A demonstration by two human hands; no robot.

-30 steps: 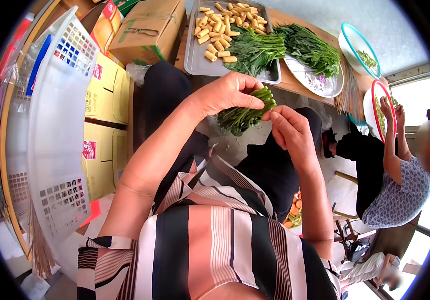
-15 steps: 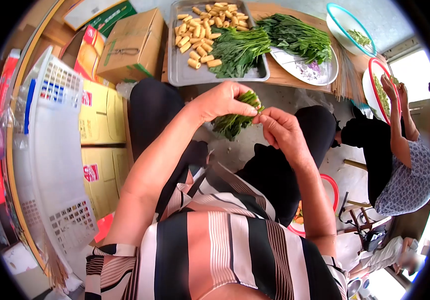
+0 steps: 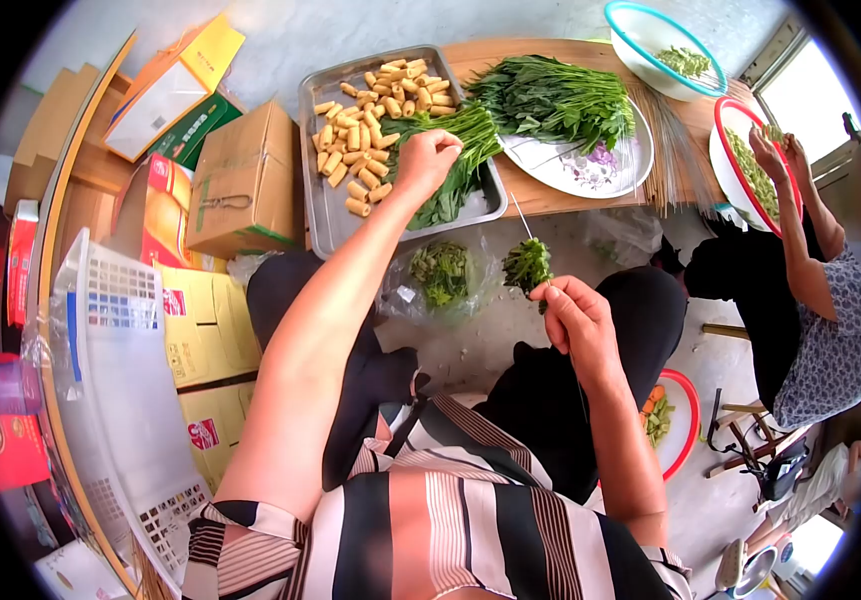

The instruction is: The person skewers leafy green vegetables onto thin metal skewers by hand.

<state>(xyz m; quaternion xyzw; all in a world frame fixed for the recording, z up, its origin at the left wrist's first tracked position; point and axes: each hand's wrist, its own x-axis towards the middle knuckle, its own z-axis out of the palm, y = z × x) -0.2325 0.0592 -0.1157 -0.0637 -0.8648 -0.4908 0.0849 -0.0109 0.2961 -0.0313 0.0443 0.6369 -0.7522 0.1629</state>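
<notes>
My right hand (image 3: 580, 315) pinches a thin skewer (image 3: 521, 214) just below a folded bunch of dark leafy greens (image 3: 527, 265) threaded on it. The skewer's bare tip points up toward the tray. My left hand (image 3: 428, 162) reaches over the metal tray (image 3: 322, 215), its fingers closed at the stems of the leafy greens (image 3: 472, 135) lying there. Short tan tube-shaped pieces (image 3: 365, 140) are heaped beside those greens. To the right, more leafy greens (image 3: 560, 100) lie on a white oval plate (image 3: 625, 175).
Many bare skewers (image 3: 680, 150) lie at the table's right. A clear bag of greens (image 3: 440, 272) is on the floor between my knees. A co-worker (image 3: 825, 340) works at a red-rimmed basin (image 3: 735, 150). Cardboard boxes (image 3: 245, 180) stand on my left.
My left hand has let go of the bunch and moved up to the tray's greens. My right hand now holds the skewer with the bunch, slightly lower. The view has shifted.
</notes>
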